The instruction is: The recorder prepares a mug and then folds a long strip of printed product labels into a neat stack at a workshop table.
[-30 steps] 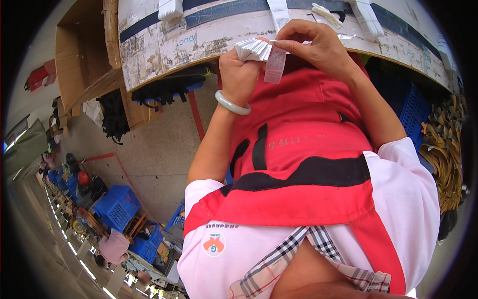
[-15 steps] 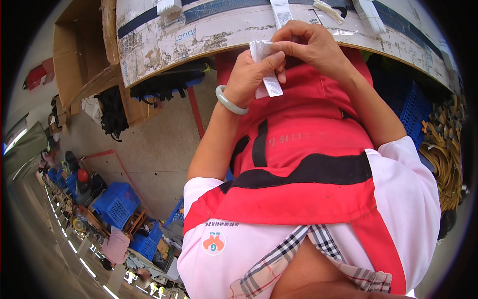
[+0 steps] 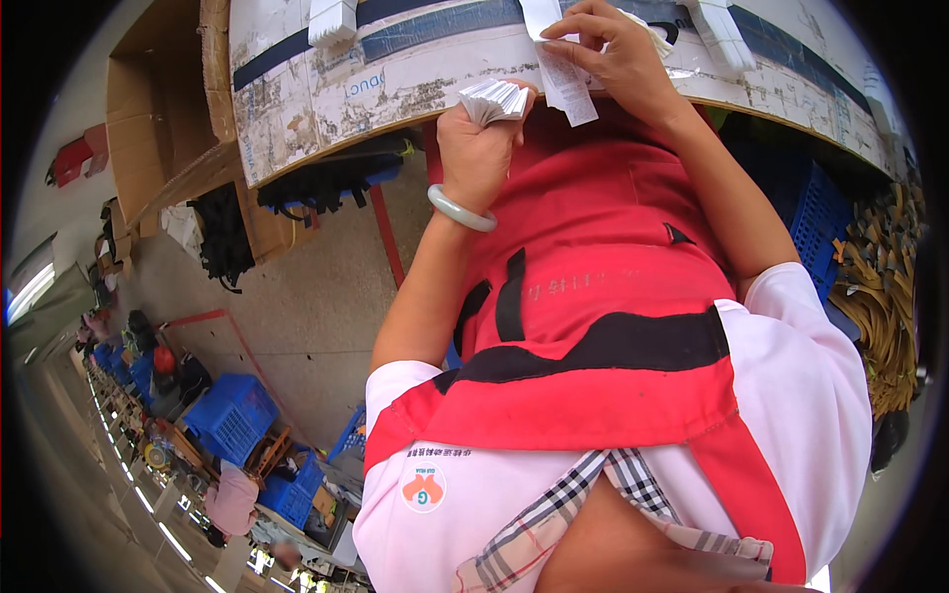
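Observation:
My left hand [image 3: 476, 153] is closed around a bundle of folded white labels [image 3: 492, 101], whose edges fan out above the fist. It is held just off the near edge of the worn, white-covered table [image 3: 425, 74]. To its right, my right hand [image 3: 623, 64] pinches a printed white label [image 3: 563, 87] between thumb and fingers. That label lies over the table edge, its lower end hanging above my red apron [image 3: 593, 208]. The far end of the label runs out of the picture at the top.
More white label stacks lie on the table, one at the left [image 3: 333, 22] and one at the right [image 3: 720, 38]. An open cardboard box [image 3: 163, 109] stands left of the table. Blue crates [image 3: 232, 410] and a person [image 3: 232, 499] are farther off at lower left.
My hands have moved apart: the left, with its label bundle, slightly left, the right up to the label on the table. The bundle's ends now fan upward instead of hanging down.

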A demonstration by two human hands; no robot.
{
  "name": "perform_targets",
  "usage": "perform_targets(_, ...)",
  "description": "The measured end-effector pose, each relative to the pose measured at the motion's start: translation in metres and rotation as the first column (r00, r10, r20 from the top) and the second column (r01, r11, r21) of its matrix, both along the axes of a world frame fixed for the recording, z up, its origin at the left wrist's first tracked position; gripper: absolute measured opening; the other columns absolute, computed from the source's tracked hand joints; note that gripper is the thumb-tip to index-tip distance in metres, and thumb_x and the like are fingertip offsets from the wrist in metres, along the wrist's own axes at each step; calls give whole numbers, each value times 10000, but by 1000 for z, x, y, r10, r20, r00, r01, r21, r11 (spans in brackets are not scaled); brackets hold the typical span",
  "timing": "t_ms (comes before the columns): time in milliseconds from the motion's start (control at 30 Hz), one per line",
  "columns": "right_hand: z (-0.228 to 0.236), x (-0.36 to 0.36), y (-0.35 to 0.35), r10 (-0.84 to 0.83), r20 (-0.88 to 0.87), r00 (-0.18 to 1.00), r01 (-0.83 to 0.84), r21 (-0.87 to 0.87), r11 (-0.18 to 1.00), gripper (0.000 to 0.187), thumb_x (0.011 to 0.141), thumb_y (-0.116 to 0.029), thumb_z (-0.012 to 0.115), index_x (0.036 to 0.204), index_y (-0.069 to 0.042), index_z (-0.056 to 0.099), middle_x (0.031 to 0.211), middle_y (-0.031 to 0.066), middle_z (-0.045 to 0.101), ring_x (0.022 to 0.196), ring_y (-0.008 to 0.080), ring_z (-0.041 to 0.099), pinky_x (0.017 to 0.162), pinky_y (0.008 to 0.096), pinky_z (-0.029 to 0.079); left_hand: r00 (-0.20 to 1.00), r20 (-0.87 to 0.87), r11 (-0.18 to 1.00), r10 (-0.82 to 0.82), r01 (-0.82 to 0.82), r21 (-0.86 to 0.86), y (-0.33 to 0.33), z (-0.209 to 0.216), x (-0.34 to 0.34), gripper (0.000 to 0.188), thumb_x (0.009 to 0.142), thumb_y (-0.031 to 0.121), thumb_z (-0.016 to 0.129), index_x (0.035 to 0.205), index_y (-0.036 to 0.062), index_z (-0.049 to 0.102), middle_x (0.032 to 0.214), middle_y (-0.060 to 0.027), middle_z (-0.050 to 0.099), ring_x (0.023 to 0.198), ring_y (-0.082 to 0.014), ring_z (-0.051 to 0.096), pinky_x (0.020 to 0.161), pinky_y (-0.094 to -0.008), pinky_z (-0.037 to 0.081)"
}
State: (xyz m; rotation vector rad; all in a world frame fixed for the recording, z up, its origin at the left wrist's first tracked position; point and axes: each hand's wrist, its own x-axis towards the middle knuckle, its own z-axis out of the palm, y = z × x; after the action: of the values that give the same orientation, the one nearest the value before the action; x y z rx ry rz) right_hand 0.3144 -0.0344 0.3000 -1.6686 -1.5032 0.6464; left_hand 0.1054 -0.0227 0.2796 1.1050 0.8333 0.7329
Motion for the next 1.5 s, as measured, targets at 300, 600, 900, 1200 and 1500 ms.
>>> perform_targets(300, 24, -14, -22, 260, -295, 920, -269, 11, 963, 147, 911, -125, 690, 1017, -24, 683, 914, -14, 624, 807, 52, 567, 717, 207, 466, 997, -3, 896, 81, -72, 439, 11, 7, -6, 216, 837, -72, 656, 1034, -3, 713, 864, -8, 686, 749, -54, 610, 653, -183, 499)
perform_targets(600, 22, -14, -26, 257, -384, 887, -315, -95, 944, 127, 920, -115, 681, 997, -16, 663, 882, -11, 630, 825, 50, 587, 754, 200, 495, 997, -18, 907, 77, -62, 417, 2, 9, -9, 256, 815, -93, 644, 1051, -14, 706, 814, -39, 695, 704, -80, 630, 622, -217, 511)
perform_targets(900, 20, -6, -25, 282, -465, 839, -394, -163, 905, 119, 916, -132, 671, 925, -14, 656, 834, -17, 610, 730, 38, 538, 663, 186, 444, 1000, -10, 985, -17, 18, 173, 1, 4, -11, 168, 882, 5, 653, 1042, -14, 695, 756, -28, 669, 632, -57, 583, 504, -183, 415)
perform_targets(1200, 26, -33, -35, 129, -671, 730, -318, -166, 934, 158, 926, -147, 661, 939, 10, 676, 721, 30, 623, 561, 72, 570, 524, 202, 427, 933, 299, 908, -199, 291, -303, -2, 15, -6, 358, 960, 324, 635, 1055, -21, 650, 881, -95, 679, 724, -138, 652, 639, -235, 522)
perform_targets(1500, 1, -30, -39, 204, -462, 863, -270, -81, 960, 237, 951, -175, 633, 1100, 7, 657, 825, 58, 666, 711, 129, 642, 673, 252, 524, 922, 307, 897, -236, 328, -296, -8, -2, -12, 211, 991, 252, 589, 997, 41, 589, 807, -44, 596, 677, -153, 622, 595, -254, 500)
